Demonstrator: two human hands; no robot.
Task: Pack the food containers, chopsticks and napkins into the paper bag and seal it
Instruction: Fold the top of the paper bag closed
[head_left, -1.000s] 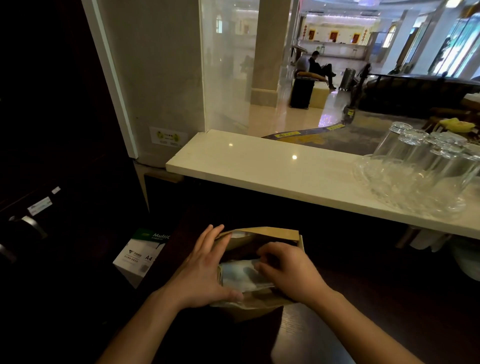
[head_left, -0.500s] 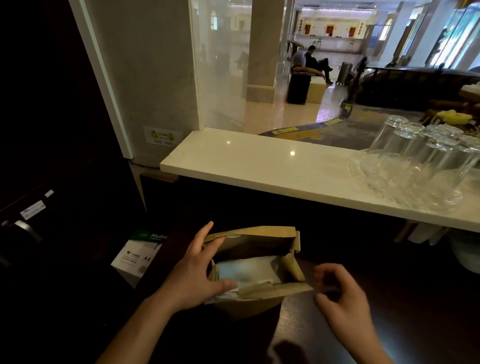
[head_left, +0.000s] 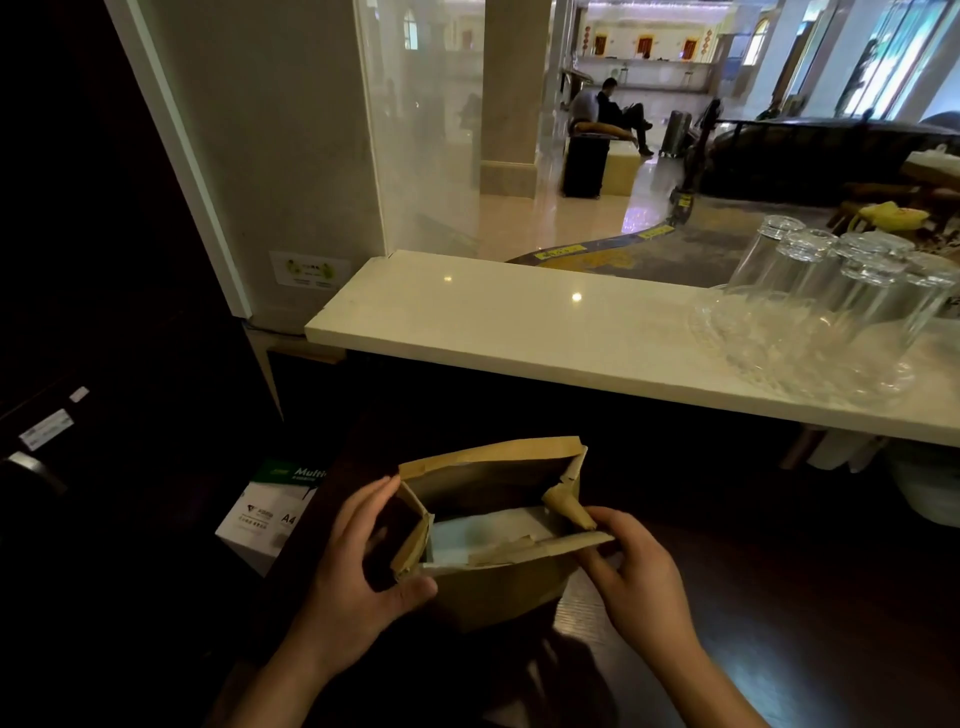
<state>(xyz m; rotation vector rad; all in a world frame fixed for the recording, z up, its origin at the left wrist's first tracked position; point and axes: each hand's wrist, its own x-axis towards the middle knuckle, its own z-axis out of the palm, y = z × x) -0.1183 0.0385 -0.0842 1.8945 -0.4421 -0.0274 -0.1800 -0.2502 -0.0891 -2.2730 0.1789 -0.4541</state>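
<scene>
A brown paper bag (head_left: 498, 592) stands open on the dark wooden counter in front of me. Inside it lies a pale, whitish container or packet (head_left: 483, 535); I cannot tell which. My left hand (head_left: 358, 577) grips the bag's left rim, thumb on the near wall and fingers along the left side. My right hand (head_left: 634, 577) pinches the right end of the near rim, by the folded corner. No chopsticks or loose napkins are visible.
A white marble ledge (head_left: 519, 332) runs behind the bag, with several upturned clear glasses (head_left: 831, 306) at its right end. A white box of A4 paper (head_left: 270, 509) sits low on the left. Behind the glass pane is a lobby with seated people.
My right hand came out of the bag, swung off to the right, then returned and took hold of the bag's right rim. The bag's mouth stands wider open. The left hand kept its grip.
</scene>
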